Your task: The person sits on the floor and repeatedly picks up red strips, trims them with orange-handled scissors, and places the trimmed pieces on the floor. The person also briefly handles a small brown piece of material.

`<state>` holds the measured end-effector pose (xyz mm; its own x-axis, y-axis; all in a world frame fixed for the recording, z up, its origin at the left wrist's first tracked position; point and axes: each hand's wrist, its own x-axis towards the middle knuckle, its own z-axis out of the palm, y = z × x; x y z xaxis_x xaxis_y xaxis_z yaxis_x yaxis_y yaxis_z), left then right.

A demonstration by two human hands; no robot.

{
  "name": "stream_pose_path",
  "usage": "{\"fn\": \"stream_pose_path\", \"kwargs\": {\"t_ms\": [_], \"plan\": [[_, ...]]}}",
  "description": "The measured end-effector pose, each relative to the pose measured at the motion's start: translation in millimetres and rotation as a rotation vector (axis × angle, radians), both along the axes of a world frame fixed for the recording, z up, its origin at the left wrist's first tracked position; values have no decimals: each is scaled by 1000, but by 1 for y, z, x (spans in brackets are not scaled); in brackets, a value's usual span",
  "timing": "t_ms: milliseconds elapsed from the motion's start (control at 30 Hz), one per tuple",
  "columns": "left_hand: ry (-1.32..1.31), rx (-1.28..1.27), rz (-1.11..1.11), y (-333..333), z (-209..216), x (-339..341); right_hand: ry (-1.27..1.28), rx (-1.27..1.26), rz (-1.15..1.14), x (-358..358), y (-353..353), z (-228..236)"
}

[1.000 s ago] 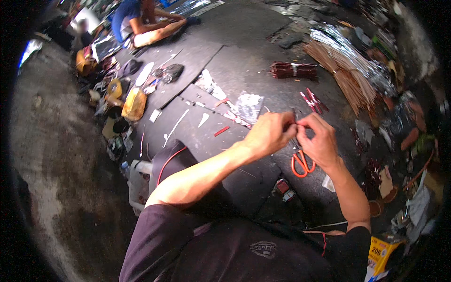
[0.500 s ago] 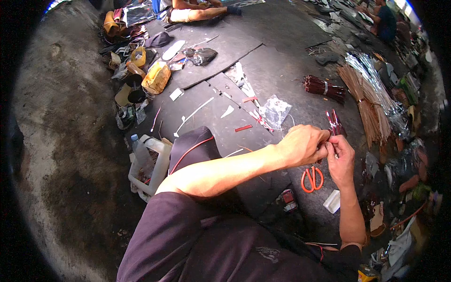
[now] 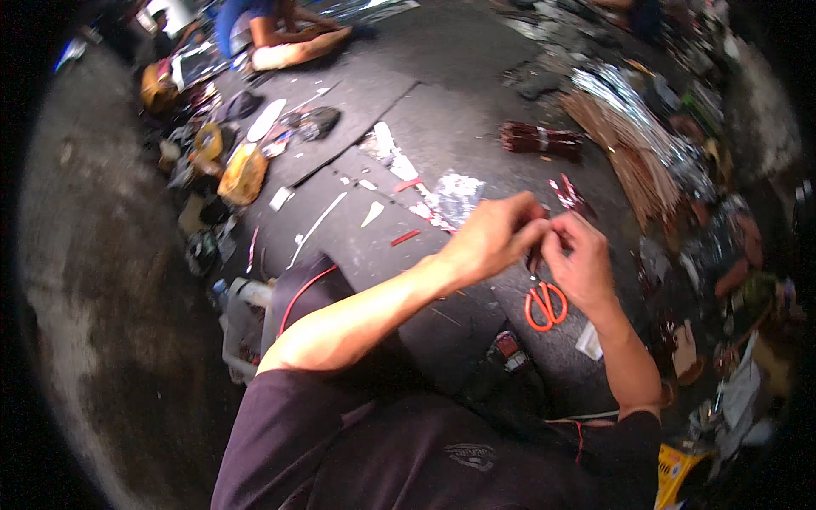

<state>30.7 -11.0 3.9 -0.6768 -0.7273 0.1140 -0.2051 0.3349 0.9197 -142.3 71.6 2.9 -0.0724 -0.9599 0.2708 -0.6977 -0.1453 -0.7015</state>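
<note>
My left hand and my right hand meet over the dark floor, fingers pinched close together. Whatever lies between the fingertips is too small and blurred to make out. Just beyond them is a small bunch of shiny dark red strips, partly behind my hands. Scissors with orange handles lie on the floor under my fingers, their blades mostly hidden. Close to my right forearm is a white block-like piece.
A tied bundle of dark red strips lies ahead, beside long brown strips and silvery strips. Scraps and a clear plastic bag are scattered ahead. At left stand a yellow container and a whitish bin. Another person sits far off.
The view has shifted, so the floor items appear further left. My hands stay together, still pinching, with the fingertips slightly rearranged and the right fingers more curled.
</note>
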Motion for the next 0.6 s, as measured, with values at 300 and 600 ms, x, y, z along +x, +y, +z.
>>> {"fn": "stream_pose_path", "kwargs": {"t_ms": [300, 600], "plan": [[-184, -42, -33, 14, 10, -8, -509, 337, -41, -20, -2, -4], [-45, -11, 29, 11, 0, -17, -289, -41, 94, -23, 6, 1]]}}
